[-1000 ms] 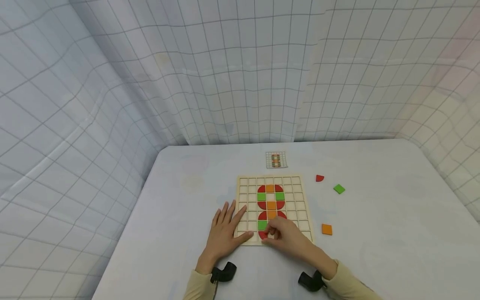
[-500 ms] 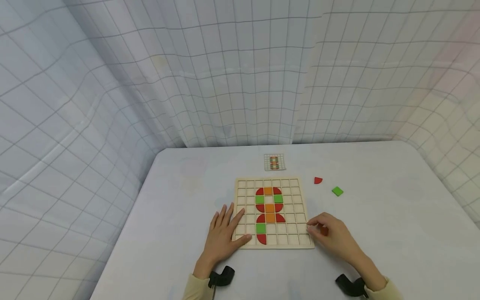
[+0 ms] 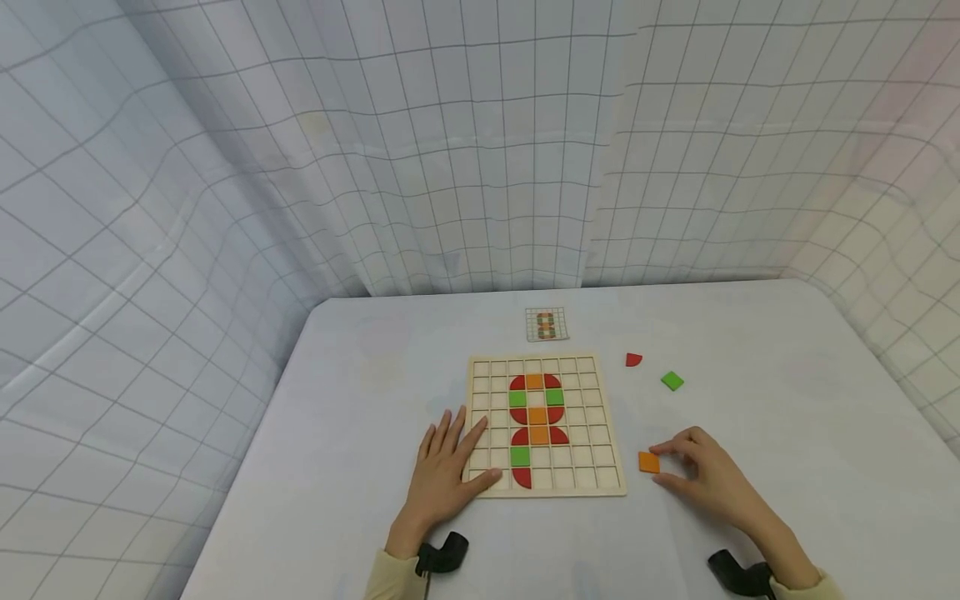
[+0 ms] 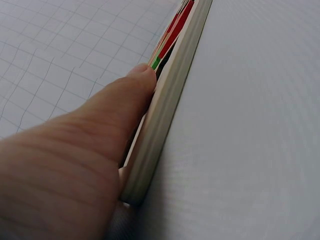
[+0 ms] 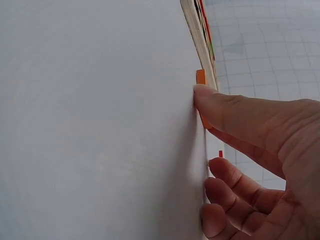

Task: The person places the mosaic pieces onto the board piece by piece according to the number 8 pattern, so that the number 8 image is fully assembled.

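Observation:
A wooden grid board lies on the table with red quarter-round, green and orange square tiles set in its middle columns. My left hand rests with spread fingers over the board's lower left edge; in the left wrist view its thumb lies along the rim. Right of the board, an orange square tile lies on the table. My right hand has thumb and forefinger at two opposite edges of it, pinching it. In the right wrist view the thumb covers part of the orange tile, and the other fingers are curled.
A small pattern card lies behind the board. A red quarter-round tile and a green square tile lie to the board's right. White gridded curtains hang behind and beside the table.
My right hand has left the board's lower middle, moved right across the table and taken the orange square tile between thumb and forefinger. The left hand stays in place on the board.

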A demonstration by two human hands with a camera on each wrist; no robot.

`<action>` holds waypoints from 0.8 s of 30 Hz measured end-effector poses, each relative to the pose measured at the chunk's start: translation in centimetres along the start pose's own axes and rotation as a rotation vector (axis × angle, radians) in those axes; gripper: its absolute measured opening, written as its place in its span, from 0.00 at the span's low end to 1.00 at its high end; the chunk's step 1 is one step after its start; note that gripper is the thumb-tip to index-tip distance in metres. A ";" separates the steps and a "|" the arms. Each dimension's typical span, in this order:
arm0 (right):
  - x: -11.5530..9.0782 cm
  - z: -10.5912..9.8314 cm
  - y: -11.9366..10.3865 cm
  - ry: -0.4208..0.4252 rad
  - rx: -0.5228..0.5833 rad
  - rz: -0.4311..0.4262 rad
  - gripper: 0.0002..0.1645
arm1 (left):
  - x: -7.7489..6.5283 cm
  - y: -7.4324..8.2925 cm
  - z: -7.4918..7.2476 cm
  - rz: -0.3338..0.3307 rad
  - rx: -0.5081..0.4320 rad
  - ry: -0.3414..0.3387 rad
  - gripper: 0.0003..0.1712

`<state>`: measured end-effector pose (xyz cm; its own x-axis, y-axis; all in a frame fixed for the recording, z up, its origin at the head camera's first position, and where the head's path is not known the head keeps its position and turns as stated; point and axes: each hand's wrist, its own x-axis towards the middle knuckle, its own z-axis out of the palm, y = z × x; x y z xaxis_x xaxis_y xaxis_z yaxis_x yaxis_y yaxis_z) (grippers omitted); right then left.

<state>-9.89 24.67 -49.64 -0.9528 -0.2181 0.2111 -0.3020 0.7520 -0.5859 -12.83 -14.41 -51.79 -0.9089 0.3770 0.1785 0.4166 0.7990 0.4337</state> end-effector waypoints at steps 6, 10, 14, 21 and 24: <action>0.1 0.1 0.0 0.011 0.016 -0.014 0.18 | -0.1 0.0 0.0 0.004 -0.005 -0.001 0.44; 0.4 0.3 -0.1 0.008 0.062 0.008 0.18 | 0.1 -0.1 0.0 0.013 -0.006 0.002 0.44; 0.8 0.4 -0.7 0.017 0.136 0.054 0.16 | 0.2 -0.1 0.0 0.024 -0.004 0.012 0.44; 2.5 1.3 -3.4 -0.031 0.252 0.083 0.09 | 0.1 -0.1 0.0 0.029 0.003 0.025 0.44; 3.3 2.3 -4.8 -0.114 0.299 0.052 0.09 | 0.1 -0.1 0.1 0.037 -0.002 0.037 0.44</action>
<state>-11.66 18.90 -47.99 -0.9596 -0.2648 0.0956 -0.2321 0.5519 -0.8010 -12.92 -14.37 -51.90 -0.8928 0.3891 0.2268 0.4502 0.7839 0.4276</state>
